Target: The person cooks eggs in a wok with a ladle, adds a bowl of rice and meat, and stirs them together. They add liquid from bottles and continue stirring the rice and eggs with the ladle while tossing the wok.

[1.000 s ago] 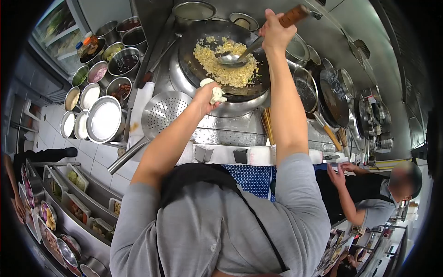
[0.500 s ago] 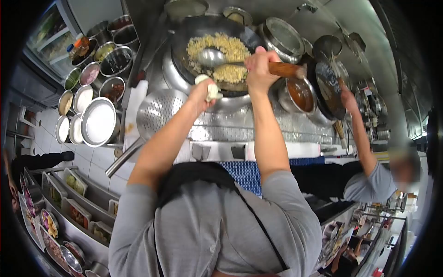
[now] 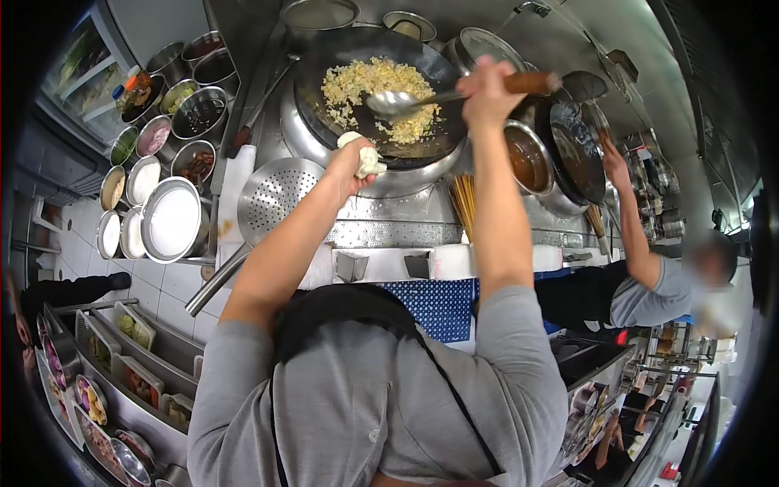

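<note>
A large dark wok [image 3: 312,114] sits on the range with yellow fried rice [image 3: 365,79] spread in it. My right hand [image 3: 489,93] is closed around the handle of a wok ladle [image 3: 392,104], whose metal bowl is over the rice. My left hand [image 3: 350,168] grips a folded pale cloth [image 3: 367,160] against the wok's near rim. A perforated strainer [image 3: 280,195] with a long metal handle lies left of the wok, beside my left forearm. Under my right forearm stands a bundle of thin bamboo sticks [image 3: 464,203], partly hidden.
Metal tubs of ingredients [image 3: 199,114] and a wide white-filled bowl [image 3: 173,215] crowd the left. A pot of brown sauce [image 3: 527,158] stands right of the wok. Farther right, a co-worker's hand [image 3: 616,166] holds a second wok [image 3: 574,150]. A long-handled tool [image 3: 268,97] leans at the wok's left.
My right hand has moved right and up with the ladle, drawing its bowl rightward over the rice. The wok has shifted slightly left. The bamboo sticks have come into view.
</note>
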Available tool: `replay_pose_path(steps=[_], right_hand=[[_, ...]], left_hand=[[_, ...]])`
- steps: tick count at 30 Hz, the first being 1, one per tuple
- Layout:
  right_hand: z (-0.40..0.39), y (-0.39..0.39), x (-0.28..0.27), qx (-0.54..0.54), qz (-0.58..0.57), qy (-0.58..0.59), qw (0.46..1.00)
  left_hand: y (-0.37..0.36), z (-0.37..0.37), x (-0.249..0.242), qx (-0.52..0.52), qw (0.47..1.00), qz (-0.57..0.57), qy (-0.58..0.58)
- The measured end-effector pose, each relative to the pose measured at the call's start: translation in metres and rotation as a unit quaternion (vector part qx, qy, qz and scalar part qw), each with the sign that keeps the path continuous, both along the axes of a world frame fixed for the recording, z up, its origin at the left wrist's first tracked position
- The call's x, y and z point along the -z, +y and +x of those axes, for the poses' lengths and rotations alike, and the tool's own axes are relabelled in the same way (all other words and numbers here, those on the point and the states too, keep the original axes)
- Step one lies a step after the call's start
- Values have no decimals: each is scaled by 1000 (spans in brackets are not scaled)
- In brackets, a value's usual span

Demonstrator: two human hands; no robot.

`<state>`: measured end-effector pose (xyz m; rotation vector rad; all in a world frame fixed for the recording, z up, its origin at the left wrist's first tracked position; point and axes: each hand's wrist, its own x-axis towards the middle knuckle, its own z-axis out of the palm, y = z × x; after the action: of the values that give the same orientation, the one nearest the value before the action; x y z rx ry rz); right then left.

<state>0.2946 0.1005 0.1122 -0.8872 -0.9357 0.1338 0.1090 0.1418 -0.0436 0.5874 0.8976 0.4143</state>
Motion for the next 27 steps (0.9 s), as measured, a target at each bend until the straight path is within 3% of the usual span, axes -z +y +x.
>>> replay_pose_path(steps=[2,3,5,7,8,10,12,14,15,16,18,19,22,24,25,26,27], right_hand=[[8,-21,-43,27,-36,51,998],[20,-24,-37,30,8,25,999],[35,-18,18,82,84,38,992],[21,13,47,107,80,169,976],[6,20,33,101,70,206,971],[-19,19,-32,0,-19,153,988],[-32,-11,-105,-32,-81,120,989],[-57,-50,-147,-32,-78,70,994],[-53,-56,-145,-86,-45,107,990],[-53,-45,-121,-53,-53,109,991],[-32,9,-69,12,-34,95,995],[-22,19,-59,-21,4,67,998],[-32,2,-127,17,-22,24,999],[-62,-27,-167,40,-52,70,995],[-65,-42,-180,14,-82,69,994],[-43,-57,-179,-120,-95,40,987],[-62,-70,-164,-91,-98,7,991]], left_hand=[[4,2,6,3,1000,12,-1],[8,5,5,-8,1000,6,-2],[9,13,10,-27,999,-19,-11],[11,19,16,-34,999,-39,-9],[6,19,20,-55,998,-27,-27],[-11,18,-1,-109,992,-55,-36],[-51,-4,-65,-105,989,-101,-39],[-71,-30,-102,-25,989,-135,-49],[-64,-31,-108,-45,989,-125,-63],[-62,-30,-105,-62,988,-125,-70],[-58,-23,-42,-80,990,-83,-76],[-71,-24,-15,-102,989,-73,-83],[-122,-54,10,-87,991,-60,-87],[-143,-88,-46,-19,991,-128,-43],[-144,-80,-79,-57,991,-125,-3],[-128,-68,-88,-45,987,-123,-94],[-107,-55,-104,-57,983,-136,-110]])
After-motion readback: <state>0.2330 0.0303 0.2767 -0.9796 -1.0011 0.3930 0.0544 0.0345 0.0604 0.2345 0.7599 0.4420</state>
